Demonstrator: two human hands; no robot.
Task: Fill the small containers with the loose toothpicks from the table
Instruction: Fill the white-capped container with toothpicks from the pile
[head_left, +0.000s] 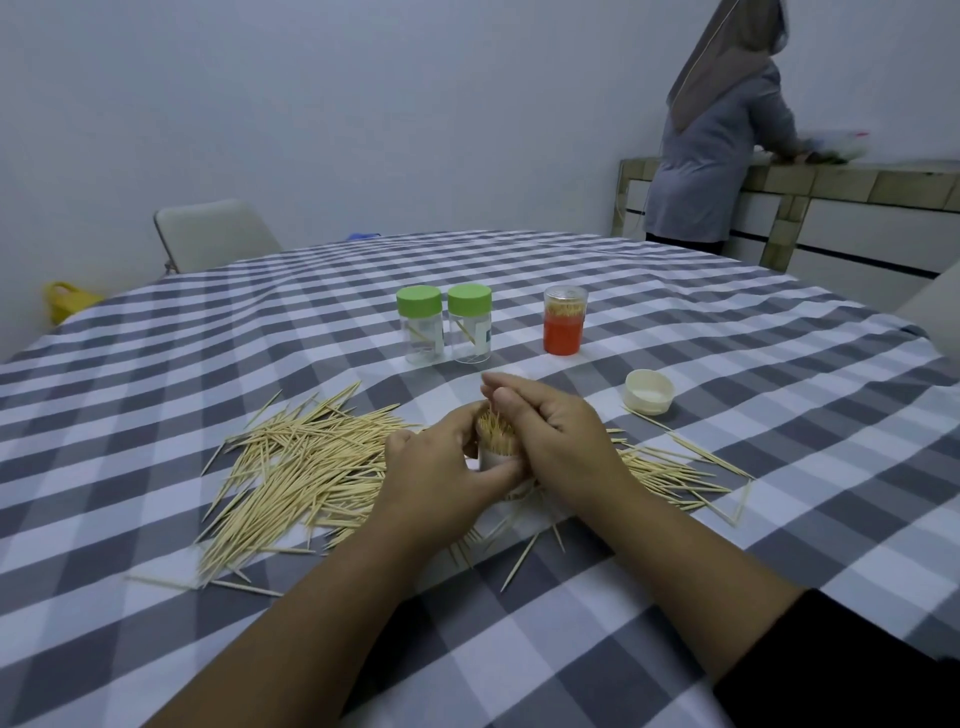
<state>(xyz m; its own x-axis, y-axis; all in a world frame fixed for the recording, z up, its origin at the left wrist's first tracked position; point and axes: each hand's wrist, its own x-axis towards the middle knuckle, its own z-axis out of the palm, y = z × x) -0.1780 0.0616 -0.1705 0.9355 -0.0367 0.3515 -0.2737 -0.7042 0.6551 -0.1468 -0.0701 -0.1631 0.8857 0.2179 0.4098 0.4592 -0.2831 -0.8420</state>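
Between left hand (441, 467) and right hand (550, 431): toothpick-packed container (496, 451), gripped.

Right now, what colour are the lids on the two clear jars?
Green, both lids, seen best in the head view.

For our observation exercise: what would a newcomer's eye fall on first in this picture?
Probably the two hands at the centre: the left hand grips a small white container packed with upright toothpicks, with the right hand cupped round its top. Next, the loose toothpicks spread over the checked tablecloth, mostly to the left. Behind stand two green-lidded jars and an orange container.
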